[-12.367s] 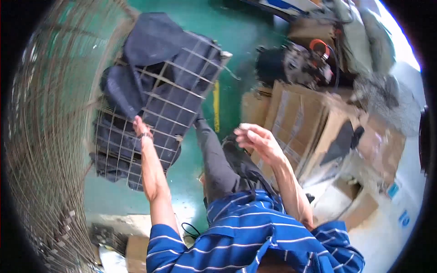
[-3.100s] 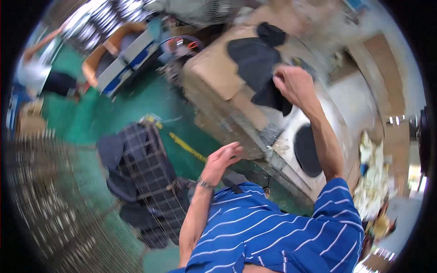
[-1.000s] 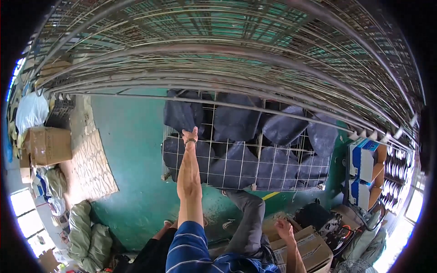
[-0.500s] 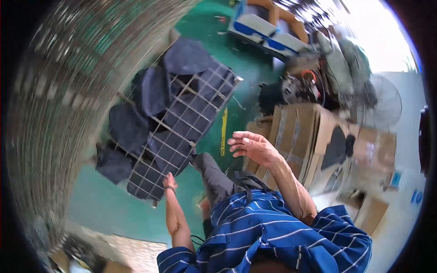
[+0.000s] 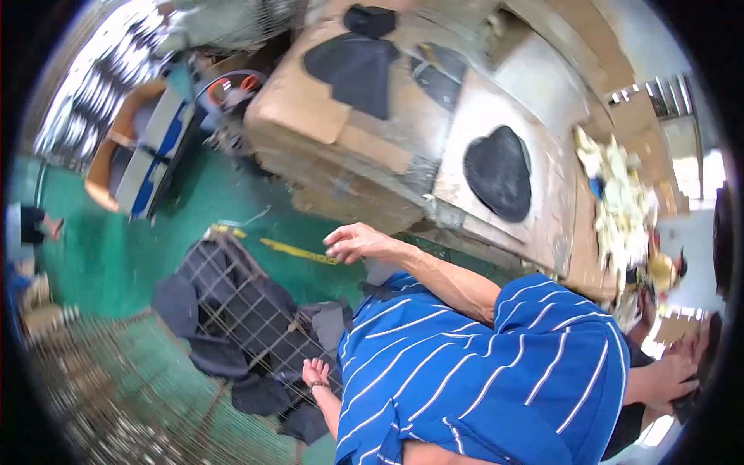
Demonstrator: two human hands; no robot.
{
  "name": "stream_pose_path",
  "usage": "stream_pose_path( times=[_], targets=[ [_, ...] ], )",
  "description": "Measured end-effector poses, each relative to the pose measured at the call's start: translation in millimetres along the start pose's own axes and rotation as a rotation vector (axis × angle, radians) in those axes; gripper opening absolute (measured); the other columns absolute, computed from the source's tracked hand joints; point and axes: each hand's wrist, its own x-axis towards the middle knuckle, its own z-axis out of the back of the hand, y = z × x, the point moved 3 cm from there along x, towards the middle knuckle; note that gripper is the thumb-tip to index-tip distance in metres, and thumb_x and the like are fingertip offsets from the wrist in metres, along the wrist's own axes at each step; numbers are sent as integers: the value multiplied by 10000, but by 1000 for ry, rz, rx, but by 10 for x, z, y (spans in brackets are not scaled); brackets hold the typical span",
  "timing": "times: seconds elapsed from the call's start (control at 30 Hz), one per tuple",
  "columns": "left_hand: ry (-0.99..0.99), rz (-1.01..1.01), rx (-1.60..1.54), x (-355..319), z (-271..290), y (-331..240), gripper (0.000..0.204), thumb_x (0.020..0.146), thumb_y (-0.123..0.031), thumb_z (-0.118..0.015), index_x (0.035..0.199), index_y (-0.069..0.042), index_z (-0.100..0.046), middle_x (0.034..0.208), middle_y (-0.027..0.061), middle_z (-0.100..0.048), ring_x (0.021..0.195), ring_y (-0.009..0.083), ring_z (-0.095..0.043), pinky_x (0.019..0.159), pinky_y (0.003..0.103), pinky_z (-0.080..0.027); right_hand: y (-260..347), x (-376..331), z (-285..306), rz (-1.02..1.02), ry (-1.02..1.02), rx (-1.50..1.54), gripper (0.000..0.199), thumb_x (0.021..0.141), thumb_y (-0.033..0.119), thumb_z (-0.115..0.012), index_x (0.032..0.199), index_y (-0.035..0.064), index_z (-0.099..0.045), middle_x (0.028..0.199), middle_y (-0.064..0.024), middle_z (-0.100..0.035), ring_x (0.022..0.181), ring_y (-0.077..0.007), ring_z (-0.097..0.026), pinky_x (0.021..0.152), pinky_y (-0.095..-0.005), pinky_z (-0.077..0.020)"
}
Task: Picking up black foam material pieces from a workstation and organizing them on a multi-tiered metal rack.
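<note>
My left hand point(image 5: 315, 372) is beside the near edge of a wire mesh rack point(image 5: 256, 298), its fingers apart; whether it touches the wire I cannot tell. Dark grey cloth-like pieces point(image 5: 213, 360) lie in and around the rack, some drooping over its side. My right hand point(image 5: 360, 242) hovers in front of my body with its fingers loosely spread, holding nothing. It is nearest to the edge of a cardboard-covered table point(image 5: 349, 167). On that table rests a stack of rounded black pieces point(image 5: 498, 174).
More dark pieces point(image 5: 360, 70) lie farther along the table. Pale yellow scraps point(image 5: 616, 201) heap at its right end. A blue-and-white bin point(image 5: 151, 155) stands on the green floor at left. Wire mesh point(image 5: 147, 380) fills the lower left. Another person's hands point(image 5: 673, 376) show at far right.
My view has swung right, bringing the tabletop and its black pieces into sight. The rack now appears lower and farther left. Both hands stay open.
</note>
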Motion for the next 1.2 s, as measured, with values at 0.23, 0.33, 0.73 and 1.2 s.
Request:
stream_pose_path(
  times=[0.23,0.33,0.73,1.2],
  targets=[
    [70,-110,230,-215,-635,-793,377,1038,-385,-597,1302,-118,-564,976,48,-706,808,212,-699,688,419,-614,-871,-1127,2186,-313,-1030,-1291,269,843,165,-604,1022,-26,-669,856,-216,-738,775,-387,-749,649,-509,-591],
    [79,-154,318,-445,-1084,-983,412,1041,-385,-597,1342,-109,-547,1040,66,-702,853,207,-699,682,392,-613,-1419,-1390,2933,-576,-1177,-1353,252,814,218,-687,977,33,-738,851,-97,-756,680,-278,-744,499,-436,-538],
    [167,-172,661,-751,-1548,-1013,579,1031,-374,-620,1498,-87,-432,1357,195,-628,1168,402,-664,877,549,-592,-445,-1013,2533,-140,-984,-1149,258,870,190,-604,1101,102,-677,916,-178,-716,854,-376,-715,689,-537,-558],
    [156,-178,689,-956,-2120,-994,542,1013,-273,-669,1474,-67,-472,1184,122,-686,986,269,-712,782,429,-624,-1102,-2040,4546,-238,-1490,-1082,267,747,321,-854,967,176,-814,982,-86,-722,1062,-318,-662,882,-470,-555]
  ],
)
